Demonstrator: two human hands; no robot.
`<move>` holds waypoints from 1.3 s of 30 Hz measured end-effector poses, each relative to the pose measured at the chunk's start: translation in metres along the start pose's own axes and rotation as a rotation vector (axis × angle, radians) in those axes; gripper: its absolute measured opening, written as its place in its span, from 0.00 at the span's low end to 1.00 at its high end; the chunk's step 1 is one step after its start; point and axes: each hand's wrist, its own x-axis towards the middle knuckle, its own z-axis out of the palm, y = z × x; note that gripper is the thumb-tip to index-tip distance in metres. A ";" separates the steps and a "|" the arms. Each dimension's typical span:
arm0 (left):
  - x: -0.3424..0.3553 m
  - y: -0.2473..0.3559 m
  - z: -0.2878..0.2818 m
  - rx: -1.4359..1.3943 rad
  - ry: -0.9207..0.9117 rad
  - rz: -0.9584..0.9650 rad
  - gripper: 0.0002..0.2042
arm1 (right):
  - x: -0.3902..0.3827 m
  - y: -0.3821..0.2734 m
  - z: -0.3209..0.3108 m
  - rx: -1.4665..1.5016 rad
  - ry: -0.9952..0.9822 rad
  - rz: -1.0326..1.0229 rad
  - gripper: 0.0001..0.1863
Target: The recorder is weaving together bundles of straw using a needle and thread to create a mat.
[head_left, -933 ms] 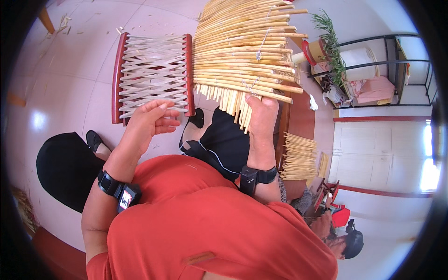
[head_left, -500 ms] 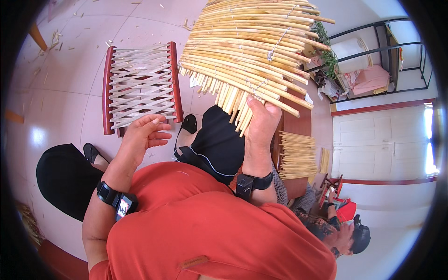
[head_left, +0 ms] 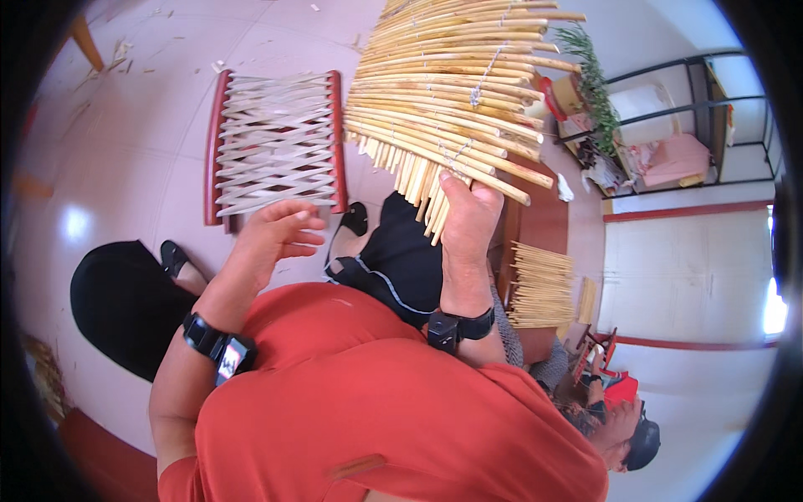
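Observation:
A large mat of pale straw-coloured stalks (head_left: 443, 92), bound with thin twine, rises from my right side toward the far edge. My right hand (head_left: 470, 209) grips its near corner, thumb on top and fingers beneath. Shorter stalk ends stick out under the mat beside that hand. To the left, my left hand (head_left: 283, 238) hovers over my lap with loosely curled, parted fingers and nothing in it. Just beyond it stands a folding stool (head_left: 276, 142) with red wooden rails and a criss-cross seat of whitish straps.
A bundle of stalks (head_left: 542, 284) lies on a brown wooden surface (head_left: 544, 222) at the right. Another person (head_left: 619, 431) in a dark cap sits at the lower right. Black metal shelving (head_left: 669, 117) stands far right. Bits of stalk litter the tiled floor (head_left: 134, 151).
The view has shifted slightly, so the stool appears farther right. My left hand has moved a little to the right. My right hand keeps its grip on the mat.

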 end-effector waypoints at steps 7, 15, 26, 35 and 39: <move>-0.025 -0.004 -0.022 0.137 -0.111 0.282 0.24 | -0.041 0.086 0.080 -0.504 -0.340 -0.242 0.30; -0.018 -0.026 -0.084 -0.367 0.364 0.256 0.11 | -0.069 0.132 0.129 -0.783 -0.704 -0.397 0.36; -0.019 -0.057 -0.125 -0.226 0.822 0.090 0.13 | -0.034 0.139 0.132 -0.061 -0.604 0.440 0.16; 0.000 -0.038 -0.113 1.491 0.823 0.463 0.40 | -0.023 0.116 0.189 -0.988 -1.064 -0.117 0.16; 0.012 -0.038 -0.112 1.500 0.822 0.282 0.44 | -0.025 0.121 0.212 -1.252 -1.261 -0.203 0.16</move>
